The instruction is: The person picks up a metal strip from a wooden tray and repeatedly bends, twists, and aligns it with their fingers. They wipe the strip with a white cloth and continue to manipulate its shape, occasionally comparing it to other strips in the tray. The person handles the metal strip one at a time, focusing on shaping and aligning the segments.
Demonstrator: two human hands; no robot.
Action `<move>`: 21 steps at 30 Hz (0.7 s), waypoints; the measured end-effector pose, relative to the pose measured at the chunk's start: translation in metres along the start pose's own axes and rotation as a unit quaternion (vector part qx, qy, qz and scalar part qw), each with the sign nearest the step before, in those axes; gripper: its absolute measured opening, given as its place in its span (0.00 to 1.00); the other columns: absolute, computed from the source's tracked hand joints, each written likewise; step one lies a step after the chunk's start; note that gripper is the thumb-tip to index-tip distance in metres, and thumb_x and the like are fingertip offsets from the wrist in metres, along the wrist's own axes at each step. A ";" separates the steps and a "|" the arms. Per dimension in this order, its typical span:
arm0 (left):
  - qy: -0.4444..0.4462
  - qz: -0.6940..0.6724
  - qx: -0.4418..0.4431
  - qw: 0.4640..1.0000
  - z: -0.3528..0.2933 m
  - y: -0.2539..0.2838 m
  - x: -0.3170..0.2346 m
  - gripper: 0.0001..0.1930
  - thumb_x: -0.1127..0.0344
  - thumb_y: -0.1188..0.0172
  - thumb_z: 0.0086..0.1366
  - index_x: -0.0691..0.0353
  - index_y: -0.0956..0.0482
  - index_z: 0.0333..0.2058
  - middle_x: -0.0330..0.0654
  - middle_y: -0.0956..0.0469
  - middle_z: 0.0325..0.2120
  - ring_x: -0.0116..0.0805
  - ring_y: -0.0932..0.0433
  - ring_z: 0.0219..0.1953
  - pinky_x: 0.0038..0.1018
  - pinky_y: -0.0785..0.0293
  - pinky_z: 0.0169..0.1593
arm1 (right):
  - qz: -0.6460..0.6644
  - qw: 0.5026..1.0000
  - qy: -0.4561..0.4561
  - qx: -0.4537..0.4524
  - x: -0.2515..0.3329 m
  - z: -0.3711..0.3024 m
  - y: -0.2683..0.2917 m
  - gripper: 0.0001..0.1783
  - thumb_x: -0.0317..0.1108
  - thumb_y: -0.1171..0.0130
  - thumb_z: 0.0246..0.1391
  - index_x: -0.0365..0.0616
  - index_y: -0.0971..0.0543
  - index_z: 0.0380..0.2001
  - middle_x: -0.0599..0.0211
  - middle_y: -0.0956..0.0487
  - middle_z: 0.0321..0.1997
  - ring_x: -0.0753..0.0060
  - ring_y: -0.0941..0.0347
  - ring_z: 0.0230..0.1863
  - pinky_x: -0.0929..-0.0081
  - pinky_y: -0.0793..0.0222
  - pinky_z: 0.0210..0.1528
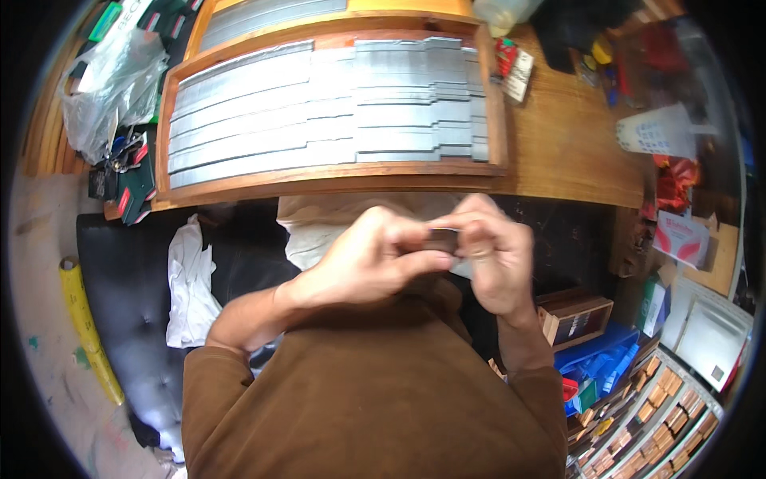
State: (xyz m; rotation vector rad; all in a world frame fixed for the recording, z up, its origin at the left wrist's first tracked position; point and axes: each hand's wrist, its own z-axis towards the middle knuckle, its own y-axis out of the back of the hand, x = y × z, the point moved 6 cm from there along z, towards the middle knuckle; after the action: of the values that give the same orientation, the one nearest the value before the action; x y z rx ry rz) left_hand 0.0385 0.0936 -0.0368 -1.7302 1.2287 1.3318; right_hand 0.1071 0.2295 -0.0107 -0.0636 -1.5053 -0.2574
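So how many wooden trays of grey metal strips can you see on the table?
2. The near wooden tray lies in front of the hands; the far tray sits behind it, cut off by the picture edge, so more may be hidden.

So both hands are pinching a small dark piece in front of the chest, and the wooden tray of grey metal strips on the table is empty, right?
Not quite. The head view shows the wooden tray full of grey metal strips. The rest holds: the left hand and right hand pinch the small dark piece.
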 end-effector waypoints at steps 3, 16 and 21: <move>0.063 -0.212 -0.100 0.970 -0.035 0.008 0.050 0.07 0.69 0.36 0.68 0.68 0.16 0.35 0.33 0.20 0.26 0.17 0.28 0.29 0.22 0.29 0.33 | 0.108 0.987 -0.092 0.070 -0.042 0.003 -0.056 0.08 0.27 0.35 0.58 0.36 0.15 0.40 0.74 0.25 0.29 0.86 0.34 0.29 0.84 0.37 0.32; -0.006 -0.060 -0.289 0.955 -0.081 0.028 0.095 0.06 0.74 0.38 0.66 0.67 0.16 0.40 0.43 0.23 0.17 0.18 0.31 0.21 0.23 0.33 0.25 | 0.073 0.979 -0.106 0.161 -0.070 0.023 -0.112 0.07 0.23 0.30 0.51 0.38 0.13 0.35 0.69 0.21 0.30 0.81 0.29 0.28 0.81 0.33 0.31; -0.036 -0.008 -0.287 0.957 -0.082 0.034 0.093 0.07 0.76 0.38 0.64 0.67 0.16 0.40 0.49 0.22 0.19 0.29 0.24 0.19 0.26 0.30 0.25 | 0.071 0.980 -0.092 0.160 -0.068 0.024 -0.115 0.08 0.22 0.29 0.49 0.39 0.13 0.35 0.70 0.22 0.29 0.81 0.28 0.29 0.81 0.32 0.31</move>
State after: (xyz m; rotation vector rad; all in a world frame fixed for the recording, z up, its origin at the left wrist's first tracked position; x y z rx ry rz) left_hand 0.0425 -0.0185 -0.0995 -2.0405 0.8259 1.8510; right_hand 0.0565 0.1317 -0.0896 0.0633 -1.7008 0.1094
